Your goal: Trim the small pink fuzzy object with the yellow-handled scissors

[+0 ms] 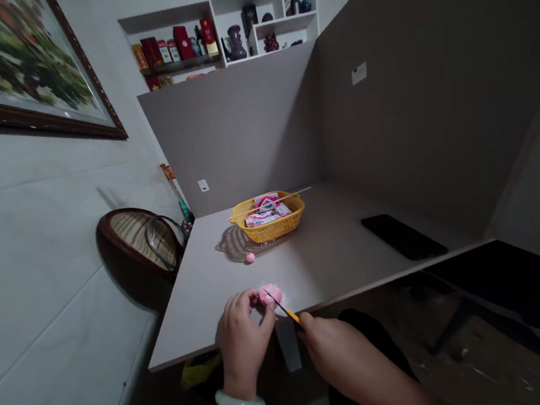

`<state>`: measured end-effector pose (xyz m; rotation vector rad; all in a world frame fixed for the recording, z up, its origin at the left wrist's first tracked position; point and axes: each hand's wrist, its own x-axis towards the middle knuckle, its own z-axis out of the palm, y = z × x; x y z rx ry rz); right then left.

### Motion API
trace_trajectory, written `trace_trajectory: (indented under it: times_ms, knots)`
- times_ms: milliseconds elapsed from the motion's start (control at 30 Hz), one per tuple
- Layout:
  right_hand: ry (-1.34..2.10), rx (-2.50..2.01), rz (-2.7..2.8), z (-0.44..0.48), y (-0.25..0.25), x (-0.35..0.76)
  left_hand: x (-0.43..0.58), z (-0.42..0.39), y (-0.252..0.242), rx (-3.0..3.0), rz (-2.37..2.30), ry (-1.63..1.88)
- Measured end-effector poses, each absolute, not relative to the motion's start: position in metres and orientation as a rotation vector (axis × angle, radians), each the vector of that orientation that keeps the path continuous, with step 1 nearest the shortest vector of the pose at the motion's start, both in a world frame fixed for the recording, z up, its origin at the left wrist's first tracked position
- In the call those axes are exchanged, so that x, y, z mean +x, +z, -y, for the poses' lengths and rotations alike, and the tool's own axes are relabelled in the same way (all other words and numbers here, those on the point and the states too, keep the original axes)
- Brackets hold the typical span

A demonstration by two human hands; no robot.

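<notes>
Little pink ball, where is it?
In the head view, the pink ball sits on the table, just front-left of the yellow basket and beyond the left hand.

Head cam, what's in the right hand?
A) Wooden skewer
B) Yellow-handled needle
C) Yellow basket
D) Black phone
B. The right hand pinches the yellow-handled needle, whose dark tip reaches the pink fluffy ball held in the left hand.
</notes>
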<state>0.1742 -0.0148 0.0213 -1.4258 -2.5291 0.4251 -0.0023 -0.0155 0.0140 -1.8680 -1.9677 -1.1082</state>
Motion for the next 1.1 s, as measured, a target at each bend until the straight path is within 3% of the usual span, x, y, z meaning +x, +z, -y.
trace_trajectory:
  times_ms: [1100]
  knots:
    - [0.346,-1.399,2.575,0.015,0.024,0.181,-0.004,0.016,0.012,-1.86,1.972,-1.134]
